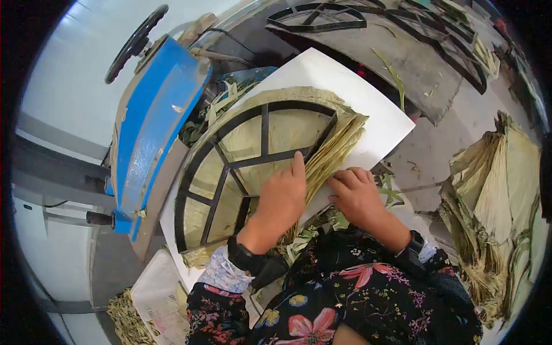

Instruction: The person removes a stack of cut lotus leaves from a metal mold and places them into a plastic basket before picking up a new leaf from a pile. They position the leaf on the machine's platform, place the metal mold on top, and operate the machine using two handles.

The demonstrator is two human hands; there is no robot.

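Note:
A fan-shaped black metal frame (265,129) lies on a stack of dried, pleated fan-shaped leaves (336,141). The stack rests on a white board (379,109). My left hand (283,195) lies across the frame near its right side, index finger stretched along a bar; its other fingers are partly hidden. At the stack's right edge, my right hand (359,198) has its fingers bent and drawn together on the leaf edges. Its fingertips are partly hidden.
A blue machine (155,138) with a black handwheel (136,45) stands left. More black frames (316,17) lie on a grey surface at the back. A bundle of dried leaves (483,190) is at right, and a white plastic basket (164,299) sits lower left.

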